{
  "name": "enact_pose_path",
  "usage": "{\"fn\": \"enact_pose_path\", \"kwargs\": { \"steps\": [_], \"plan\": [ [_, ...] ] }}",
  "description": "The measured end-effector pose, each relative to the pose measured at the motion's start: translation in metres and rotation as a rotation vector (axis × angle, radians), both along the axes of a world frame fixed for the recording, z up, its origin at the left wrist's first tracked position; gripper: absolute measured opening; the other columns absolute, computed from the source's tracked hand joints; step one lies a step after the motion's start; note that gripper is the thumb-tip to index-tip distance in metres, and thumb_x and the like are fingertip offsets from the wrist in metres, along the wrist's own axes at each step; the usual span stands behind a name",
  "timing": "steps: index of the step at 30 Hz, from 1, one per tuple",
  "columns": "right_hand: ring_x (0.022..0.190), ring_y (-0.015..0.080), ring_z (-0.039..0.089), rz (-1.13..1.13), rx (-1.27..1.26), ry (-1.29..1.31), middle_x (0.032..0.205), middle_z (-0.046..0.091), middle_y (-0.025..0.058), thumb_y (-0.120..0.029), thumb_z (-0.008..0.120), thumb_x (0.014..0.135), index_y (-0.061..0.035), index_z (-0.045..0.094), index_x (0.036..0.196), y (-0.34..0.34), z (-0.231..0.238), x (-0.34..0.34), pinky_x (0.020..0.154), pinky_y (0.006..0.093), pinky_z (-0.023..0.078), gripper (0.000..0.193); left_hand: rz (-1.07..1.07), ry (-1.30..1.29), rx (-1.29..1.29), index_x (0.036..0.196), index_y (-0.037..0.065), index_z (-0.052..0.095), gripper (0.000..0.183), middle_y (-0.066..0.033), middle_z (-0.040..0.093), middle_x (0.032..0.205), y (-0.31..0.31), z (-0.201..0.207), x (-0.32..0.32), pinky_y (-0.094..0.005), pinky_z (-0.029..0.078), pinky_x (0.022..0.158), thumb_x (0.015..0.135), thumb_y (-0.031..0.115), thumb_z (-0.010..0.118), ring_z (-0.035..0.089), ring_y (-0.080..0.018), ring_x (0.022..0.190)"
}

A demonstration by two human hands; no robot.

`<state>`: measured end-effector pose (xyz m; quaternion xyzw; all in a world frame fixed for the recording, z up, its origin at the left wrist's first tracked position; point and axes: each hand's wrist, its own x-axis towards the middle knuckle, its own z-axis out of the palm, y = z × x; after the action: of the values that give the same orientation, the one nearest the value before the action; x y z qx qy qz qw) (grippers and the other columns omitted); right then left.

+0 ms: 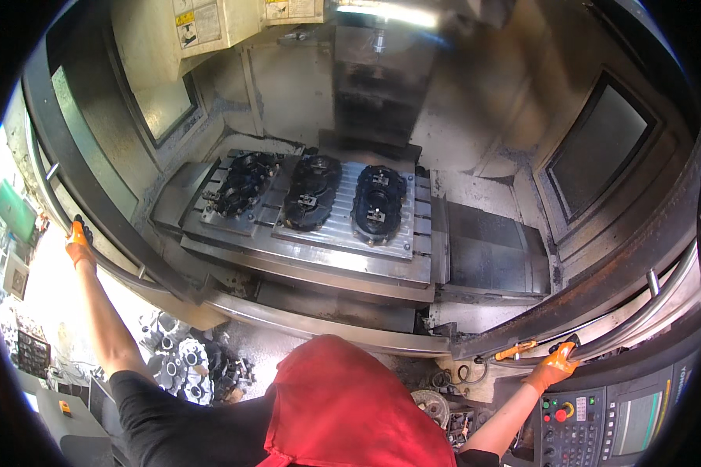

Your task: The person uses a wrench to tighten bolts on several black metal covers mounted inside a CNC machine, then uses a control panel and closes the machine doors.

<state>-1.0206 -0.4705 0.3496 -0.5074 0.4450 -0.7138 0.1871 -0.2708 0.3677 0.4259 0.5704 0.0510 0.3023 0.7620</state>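
Both my hands wear orange gloves with dark finger parts, and my arms are spread wide toward the two doors of a machining center. At the left, my left hand (pixel 79 240) is closed round the long bar handle (pixel 43 194) of the left door (pixel 105 233). My right hand (pixel 554 367) is closed on the curved bar handle (pixel 639 323) of the right door (pixel 522 323), just above the control panel (pixel 572 428). Between the doors, the machine table (pixel 327 268) bears a dark metal casting (pixel 245 183), a second casting (pixel 313 193) and a third casting (pixel 378 204).
An orange-handled tool (pixel 516 350) lies beside my right hand, near a coiled hose (pixel 471 372). Several metal castings (pixel 183 362) are piled outside the machine at the lower left. Red cloth (pixel 350 405) covers the lower middle. A spindle housing (pixel 210 27) hangs at the upper left.
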Motion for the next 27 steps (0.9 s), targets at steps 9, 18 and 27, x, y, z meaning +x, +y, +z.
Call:
{"fn": "enact_pose_path", "kwargs": {
  "steps": [9, 18, 27],
  "plan": [
    [0.085, 0.0144, 0.053, 0.060, 0.041, 0.000, 0.097, 0.060, 0.0051, -0.014, 0.064, 0.093, 0.0052, 0.058, 0.104, -0.004, -0.007, -0.010, 0.079, 0.0299, 0.046, 0.023, -0.336, 0.005, 0.150, 0.102, 0.009, 0.059, 0.026, 0.0028, 0.053, 0.075, -0.078, 0.000, -0.104, -0.0282, 0.042, 0.057, 0.092, 0.032, 0.067, 0.049, -0.0103, 0.061],
    [0.085, 0.0133, 0.053, 0.070, 0.098, -0.007, 0.103, 0.060, 0.0050, -0.019, 0.060, 0.095, 0.0065, 0.059, 0.117, 0.001, 0.001, -0.005, 0.076, 0.0287, 0.046, 0.033, -1.475, -0.130, -0.021, 0.058, 0.015, 0.047, 0.048, -0.0013, 0.041, 0.045, -0.195, 0.026, -0.193, -0.0337, 0.035, 0.039, 0.097, 0.042, 0.054, 0.042, -0.0183, 0.035],
    [0.068, 0.0101, 0.046, 0.107, 0.098, 0.040, 0.076, 0.050, -0.0006, -0.019, 0.054, 0.096, 0.0048, 0.061, 0.117, 0.014, 0.014, 0.004, 0.062, 0.0253, 0.039, 0.032, -1.784, -0.366, -0.070, 0.050, 0.009, 0.046, 0.064, -0.0064, 0.047, 0.042, -0.317, 0.038, -0.259, -0.0347, 0.041, 0.038, 0.103, 0.043, 0.038, 0.049, -0.0238, 0.035]
  ]
}}
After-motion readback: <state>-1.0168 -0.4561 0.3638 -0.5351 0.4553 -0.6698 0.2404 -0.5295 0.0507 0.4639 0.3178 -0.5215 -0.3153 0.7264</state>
